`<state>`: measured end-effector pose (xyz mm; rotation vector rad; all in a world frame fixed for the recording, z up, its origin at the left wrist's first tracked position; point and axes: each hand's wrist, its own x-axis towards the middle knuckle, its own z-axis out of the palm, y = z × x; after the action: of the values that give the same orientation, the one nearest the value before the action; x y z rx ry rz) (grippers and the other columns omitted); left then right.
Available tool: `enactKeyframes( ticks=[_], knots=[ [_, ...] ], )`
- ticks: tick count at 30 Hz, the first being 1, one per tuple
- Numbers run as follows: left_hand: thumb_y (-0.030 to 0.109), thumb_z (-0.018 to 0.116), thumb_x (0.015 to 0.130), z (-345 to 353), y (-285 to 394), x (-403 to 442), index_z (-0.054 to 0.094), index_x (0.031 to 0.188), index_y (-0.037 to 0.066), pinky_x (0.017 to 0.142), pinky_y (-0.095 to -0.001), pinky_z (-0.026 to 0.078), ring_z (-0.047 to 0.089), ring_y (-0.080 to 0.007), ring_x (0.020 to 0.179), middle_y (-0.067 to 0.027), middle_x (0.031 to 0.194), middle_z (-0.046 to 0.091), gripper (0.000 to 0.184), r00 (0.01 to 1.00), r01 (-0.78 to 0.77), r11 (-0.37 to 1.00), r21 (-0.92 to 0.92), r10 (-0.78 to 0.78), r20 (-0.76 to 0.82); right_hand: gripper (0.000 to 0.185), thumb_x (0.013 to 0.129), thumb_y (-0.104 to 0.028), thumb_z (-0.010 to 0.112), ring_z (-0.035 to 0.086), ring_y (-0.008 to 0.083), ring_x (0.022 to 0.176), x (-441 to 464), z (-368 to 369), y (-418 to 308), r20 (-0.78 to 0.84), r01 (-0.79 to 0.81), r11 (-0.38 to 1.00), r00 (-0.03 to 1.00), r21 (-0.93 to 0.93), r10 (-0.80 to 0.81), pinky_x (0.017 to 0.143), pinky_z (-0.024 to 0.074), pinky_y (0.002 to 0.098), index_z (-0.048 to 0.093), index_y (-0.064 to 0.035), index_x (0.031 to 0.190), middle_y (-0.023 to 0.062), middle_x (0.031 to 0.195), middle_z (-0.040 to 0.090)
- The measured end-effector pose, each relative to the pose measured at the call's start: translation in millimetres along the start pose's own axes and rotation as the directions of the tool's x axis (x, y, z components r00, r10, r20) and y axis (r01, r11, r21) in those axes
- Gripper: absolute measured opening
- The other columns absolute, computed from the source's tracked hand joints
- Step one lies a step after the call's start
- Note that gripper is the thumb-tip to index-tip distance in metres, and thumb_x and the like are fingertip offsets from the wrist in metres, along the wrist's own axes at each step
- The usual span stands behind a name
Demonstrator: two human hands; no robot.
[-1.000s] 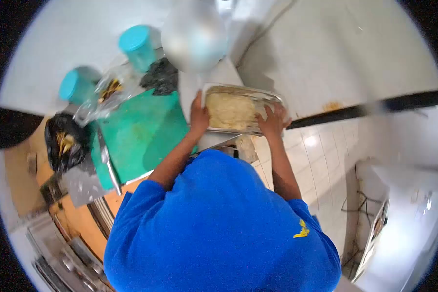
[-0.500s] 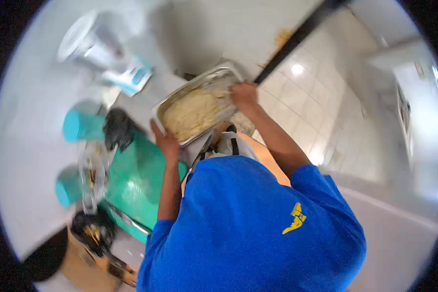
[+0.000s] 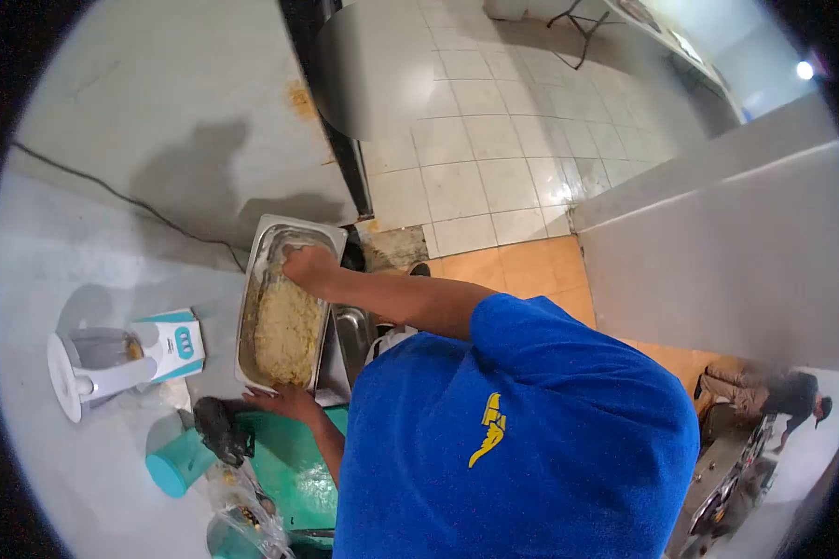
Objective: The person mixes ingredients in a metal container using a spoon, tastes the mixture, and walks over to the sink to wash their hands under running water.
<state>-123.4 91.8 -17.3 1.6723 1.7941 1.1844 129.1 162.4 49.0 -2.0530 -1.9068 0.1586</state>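
Observation:
A deep rectangular metal pan [image 3: 249, 307] holds a pale yellow, lumpy dough-like mass [image 3: 287, 331]. My left hand [image 3: 287, 402] grips the pan's near end at the rim, some fingers partly hidden beneath. My right hand [image 3: 309, 268] reaches inside the far end with curled fingers. The fingertips are close to the pan wall, by whitish residue; whether they hold anything is hidden. Just below my left hand lies a green board [image 3: 294, 470], with a crumpled black plastic bag [image 3: 222, 430] beside it.
A white and turquoise appliance with a clear container [image 3: 172, 345] stands at left. Near it are a turquoise cup [image 3: 179, 463] and a clear plastic bag [image 3: 252, 517]. A dark cable [image 3: 112, 186] runs along the wall. Another person [image 3: 764, 396] is at far right.
My right hand has gone from the pan's outer rim to inside its far end. The pan has turned more lengthwise and sits further left in view. My left hand stays at its near end.

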Motion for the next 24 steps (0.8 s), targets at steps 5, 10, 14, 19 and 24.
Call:
enactKeyframes(
  ticks=[5,10,14,19,24],
  knots=[
    [0.032,0.059,0.085,-1.0,17.6,-4.4,0.002,0.142,0.001,0.109,-0.0452,0.022,0.023,-0.0361,0.133,-0.0256,0.145,0.016,0.087,1.0,-0.014,0.982,-0.188,0.009,-0.027,0.016,0.072,-0.004,0.056,0.066,0.03,0.074,-11.3,-15.1,-28.0,0.138,0.079,0.993,0.986,0.085,-0.09,0.058,0.0538,0.0391,0.065,0.0024,0.083,0.0158,0.08,0.064],
    [0.021,0.053,0.087,8.0,-56.8,-12.4,0.013,0.142,-0.001,0.11,-0.0441,0.015,0.012,-0.0395,0.136,-0.0263,0.146,0.013,0.071,0.97,-0.238,0.864,0.443,0.231,0.069,0.015,0.075,-0.009,0.054,0.065,0.0321,0.074,18.0,12.8,8.7,0.237,0.122,0.988,0.967,-0.096,-0.096,0.062,0.0527,0.0418,0.064,-0.0022,0.084,0.0185,0.081,0.064],
    [0.003,0.044,0.086,-6.9,38.7,-2.5,0.015,0.141,-0.002,0.108,-0.038,0.021,0.022,-0.0351,0.135,-0.0251,0.145,0.021,0.062,0.996,0.051,0.994,0.1,-0.044,-0.074,0.015,0.075,-0.002,0.056,0.065,0.0315,0.08,20.0,-52.2,16.5,0.169,0.05,0.988,0.985,-0.148,-0.025,0.065,0.0532,0.0427,0.063,-0.003,0.088,0.0167,0.091,0.063],
    [-0.004,0.042,0.085,-4.0,43.1,0.4,0.016,0.14,-0.003,0.107,-0.0358,0.025,0.028,-0.0328,0.133,-0.0233,0.143,0.027,0.062,0.986,0.104,0.993,-0.061,-0.111,-0.122,0.016,0.076,-0.003,0.055,0.064,0.0334,0.084,21.3,-23.2,19.2,0.266,0.262,0.953,0.94,-0.152,-0.216,0.068,0.0537,0.0418,0.064,-0.0021,0.089,0.0171,0.098,0.059],
    [-0.002,0.043,0.084,-5.5,43.0,0.8,0.019,0.139,-0.004,0.106,-0.0367,0.026,0.03,-0.0341,0.132,-0.0221,0.142,0.029,0.06,0.989,0.082,0.995,0.057,-0.074,-0.131,0.018,0.079,-0.007,0.052,0.062,0.0324,0.086,-5.6,-5.5,-20.4,0.309,0.401,0.916,0.873,-0.011,-0.378,0.069,0.0526,0.0418,0.065,-0.007,0.092,0.0145,0.102,0.054]
  ],
)
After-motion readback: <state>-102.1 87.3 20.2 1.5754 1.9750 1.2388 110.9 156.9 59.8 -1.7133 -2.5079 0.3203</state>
